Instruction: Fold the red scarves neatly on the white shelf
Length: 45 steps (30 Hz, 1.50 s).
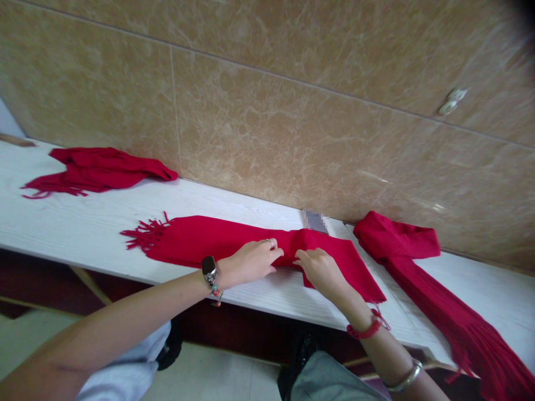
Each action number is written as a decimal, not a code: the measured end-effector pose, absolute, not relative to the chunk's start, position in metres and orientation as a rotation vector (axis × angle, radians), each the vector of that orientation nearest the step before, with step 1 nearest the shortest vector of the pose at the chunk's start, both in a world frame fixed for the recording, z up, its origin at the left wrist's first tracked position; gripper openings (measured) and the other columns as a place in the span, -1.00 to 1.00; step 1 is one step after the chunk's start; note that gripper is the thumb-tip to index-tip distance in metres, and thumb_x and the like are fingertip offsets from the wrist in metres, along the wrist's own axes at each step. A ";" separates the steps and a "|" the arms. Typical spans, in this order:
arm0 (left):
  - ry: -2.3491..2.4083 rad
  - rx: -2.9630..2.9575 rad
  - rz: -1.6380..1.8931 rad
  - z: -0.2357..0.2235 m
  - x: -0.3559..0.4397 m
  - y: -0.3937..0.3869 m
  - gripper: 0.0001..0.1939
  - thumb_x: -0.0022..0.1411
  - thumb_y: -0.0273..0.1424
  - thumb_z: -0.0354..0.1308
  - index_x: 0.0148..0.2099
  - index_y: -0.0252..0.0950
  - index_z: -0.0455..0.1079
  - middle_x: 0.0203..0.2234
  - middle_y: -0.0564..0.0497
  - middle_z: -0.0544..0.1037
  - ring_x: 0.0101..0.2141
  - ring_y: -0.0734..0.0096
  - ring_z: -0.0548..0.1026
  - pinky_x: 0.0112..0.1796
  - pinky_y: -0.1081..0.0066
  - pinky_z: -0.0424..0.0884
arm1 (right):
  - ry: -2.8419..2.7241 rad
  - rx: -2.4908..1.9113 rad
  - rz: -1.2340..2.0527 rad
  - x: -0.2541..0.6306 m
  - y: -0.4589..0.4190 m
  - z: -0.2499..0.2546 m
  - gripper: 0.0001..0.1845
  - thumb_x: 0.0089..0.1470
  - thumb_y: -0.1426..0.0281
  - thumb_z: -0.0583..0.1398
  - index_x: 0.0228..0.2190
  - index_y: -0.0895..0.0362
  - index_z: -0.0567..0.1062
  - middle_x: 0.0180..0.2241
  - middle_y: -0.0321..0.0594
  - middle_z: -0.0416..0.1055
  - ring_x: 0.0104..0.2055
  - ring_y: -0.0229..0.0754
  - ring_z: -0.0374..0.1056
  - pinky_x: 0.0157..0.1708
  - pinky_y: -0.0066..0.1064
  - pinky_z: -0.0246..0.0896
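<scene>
Marbled wall (251, 111) behind, white benchtop (83, 228) below, red scarf (217, 236) at the centre

From where I stand, the fingertips of the left hand (253, 264) and the right hand (324, 273) nearly meet over the red scarf. Both sets of fingers are curled down towards the cloth, but I can't tell whether they pinch it or merely press, since the tips are partly hidden. The red scarf lies lengthwise along the white benchtop, its fringe (144, 234) spread to the left, its right part angled towards the front edge and slightly rumpled under the right hand.

I'd judge the step in hand to be arranging or straightening that stretch of cloth (the left part already lies fairly smooth). The next move, as I read it, calls for a sure hold on both layers, if there are two, and a level pull, so the fabric doesn't twist or slip over the front edge.

Further out, a watch (209, 269) sits on the left wrist and a red cord bracelet (368, 328) on the right. A small grey flat item (316, 221) lies just behind the cloth. Beyond, a bunched scarf (104, 170) rests by the wall at left, while a looped scarf (430, 298) trails off the bench at right.
</scene>
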<state>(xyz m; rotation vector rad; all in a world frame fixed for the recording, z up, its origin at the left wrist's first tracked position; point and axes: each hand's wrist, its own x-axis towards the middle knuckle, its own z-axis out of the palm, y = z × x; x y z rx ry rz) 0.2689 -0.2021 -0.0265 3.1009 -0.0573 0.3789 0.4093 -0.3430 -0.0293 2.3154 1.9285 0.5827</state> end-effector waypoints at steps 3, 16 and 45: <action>-0.060 3.115 0.428 -0.033 0.274 -0.207 -0.87 0.24 -0.50 0.00 -0.16 -0.35 0.31 -0.29 -0.08 0.42 -0.28 0.30 0.43 -0.35 0.40 0.34 | 1.939 2.288 0.586 0.411 -0.343 -0.030 -0.83 0.13 0.39 0.10 -0.45 0.18 0.41 -0.54 -0.20 0.44 -0.47 -0.17 0.36 -0.42 -0.40 0.03; -0.034 3.099 0.367 -0.030 0.275 -0.196 -0.76 0.16 -0.69 -0.09 -0.24 -0.35 0.32 -0.34 -0.04 0.44 -0.34 0.35 0.42 -0.41 0.45 0.29 | 2.036 2.491 0.441 0.414 -0.350 -0.024 -0.94 0.03 0.49 0.17 -0.40 0.16 0.46 -0.34 -0.19 0.43 -0.27 -0.19 0.35 -0.26 -0.45 0.21; 0.054 3.053 -0.294 -0.035 0.260 -0.211 -0.34 0.16 -0.73 -0.22 0.25 -0.12 -0.02 0.25 -0.05 -0.08 0.21 0.02 -0.13 0.03 -0.18 0.02 | 2.306 2.099 0.694 0.432 -0.402 -0.076 -0.59 0.15 0.56 -0.04 0.03 0.22 0.31 0.09 -0.05 0.24 0.20 -0.04 -0.01 0.09 -0.11 0.10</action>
